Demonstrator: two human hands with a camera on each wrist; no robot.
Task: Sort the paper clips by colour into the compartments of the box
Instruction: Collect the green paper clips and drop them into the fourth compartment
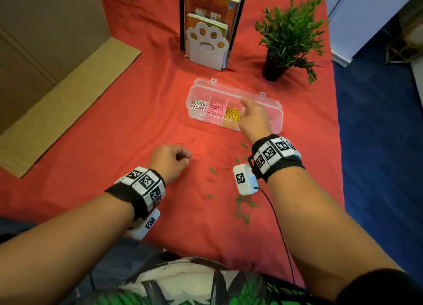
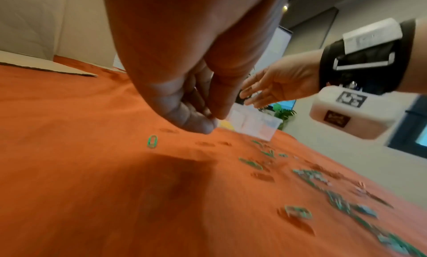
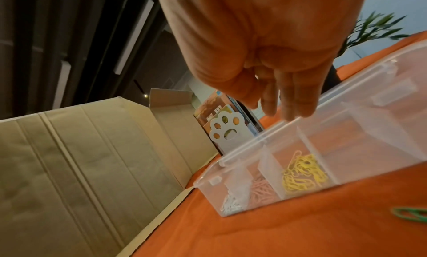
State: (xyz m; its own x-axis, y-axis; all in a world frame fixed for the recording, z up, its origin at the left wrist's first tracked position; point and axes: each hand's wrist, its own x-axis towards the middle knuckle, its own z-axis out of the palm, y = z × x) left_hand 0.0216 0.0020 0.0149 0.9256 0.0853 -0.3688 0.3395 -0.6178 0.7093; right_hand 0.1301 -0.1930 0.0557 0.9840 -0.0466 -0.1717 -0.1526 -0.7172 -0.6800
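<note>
A clear compartment box (image 1: 278, 112) lies open on the red cloth. It holds white clips (image 1: 198, 106), pink clips (image 1: 216, 109) and yellow clips (image 1: 231, 117), one colour to a compartment from the left. My right hand (image 1: 248, 109) hovers over the compartments to the right of the yellow ones, fingers (image 3: 289, 104) straight and holding nothing. My left hand (image 1: 186, 158) is low over the cloth. Its thumb and fingertips (image 2: 213, 119) are pinched together, and I make out nothing between them. Green clips (image 1: 242, 204) lie scattered near me, with red clips (image 1: 208, 152) faint on the cloth.
A paw-shaped bookend with books (image 1: 207, 43) stands behind the box, and a potted plant (image 1: 288, 37) is at the back right. Flattened cardboard (image 1: 57, 98) covers the left side. The cloth ends at the right, with blue floor (image 1: 377, 144) beyond.
</note>
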